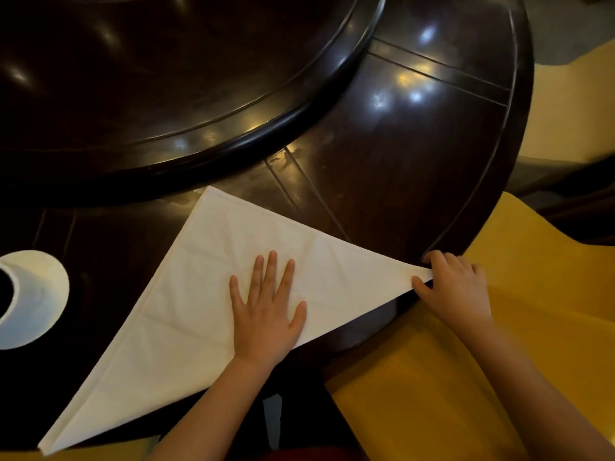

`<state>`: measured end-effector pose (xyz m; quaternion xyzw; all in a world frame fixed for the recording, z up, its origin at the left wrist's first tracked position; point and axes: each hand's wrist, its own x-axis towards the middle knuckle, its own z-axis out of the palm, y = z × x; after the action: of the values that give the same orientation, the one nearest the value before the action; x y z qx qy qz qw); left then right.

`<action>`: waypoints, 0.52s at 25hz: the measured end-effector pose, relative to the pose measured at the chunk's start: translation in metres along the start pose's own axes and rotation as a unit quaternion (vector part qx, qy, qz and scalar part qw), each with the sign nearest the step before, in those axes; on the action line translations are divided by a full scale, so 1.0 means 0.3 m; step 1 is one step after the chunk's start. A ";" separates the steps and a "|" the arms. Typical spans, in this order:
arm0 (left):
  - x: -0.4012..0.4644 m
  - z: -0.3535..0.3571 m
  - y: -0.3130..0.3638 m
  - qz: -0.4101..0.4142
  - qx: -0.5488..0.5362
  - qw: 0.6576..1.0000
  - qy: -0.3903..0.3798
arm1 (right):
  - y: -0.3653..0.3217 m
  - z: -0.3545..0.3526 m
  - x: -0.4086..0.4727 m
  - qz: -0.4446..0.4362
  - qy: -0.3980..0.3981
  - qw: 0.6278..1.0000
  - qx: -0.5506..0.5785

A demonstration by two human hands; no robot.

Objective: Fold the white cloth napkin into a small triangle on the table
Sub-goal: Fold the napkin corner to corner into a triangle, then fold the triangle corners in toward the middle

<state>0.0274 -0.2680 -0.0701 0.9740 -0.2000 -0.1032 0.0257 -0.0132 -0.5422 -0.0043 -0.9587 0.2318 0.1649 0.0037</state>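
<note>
Pinching the white napkin [206,284] corner, right hand [454,287] could skew the fold if the flat left hand [266,314] slips.

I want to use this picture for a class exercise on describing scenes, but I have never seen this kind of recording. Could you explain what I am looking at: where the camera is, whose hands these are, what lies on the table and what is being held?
There is no machine here. One wide-angle camera worn on a person's head looks forward and down, so both bare hands are that person's own. A white cloth napkin, already folded into a large triangle, lies on a dark polished wooden table. The left hand rests flat on the napkin's middle with straight fingers, holding it down. The right hand pinches the napkin's right corner at the table's edge. Farther back is a raised round centre piece of the table. At the left edge sits a white object, only partly in view. Yellow fabric lies to the right, beside the table.
</note>
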 end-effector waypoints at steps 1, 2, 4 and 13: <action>-0.001 -0.002 0.001 0.001 -0.001 1.000 0.000 | 0.011 -0.004 0.006 0.009 -0.005 1.000 0.016; -0.001 -0.003 -0.001 0.001 -0.002 1.000 0.001 | 0.018 -0.007 0.011 0.017 -0.011 0.999 0.031; 0.000 -0.004 -0.003 0.002 -0.003 1.000 0.005 | 0.032 -0.017 0.021 0.039 -0.038 0.996 0.074; 0.001 0.002 -0.011 0.003 -0.013 1.000 0.006 | 0.022 -0.171 0.025 -0.044 -0.062 0.910 0.408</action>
<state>0.0289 -0.2651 -0.0710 0.9735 -0.2018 -0.1002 0.0403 0.0063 -0.5559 0.0422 -0.8708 0.2361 0.1145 0.4158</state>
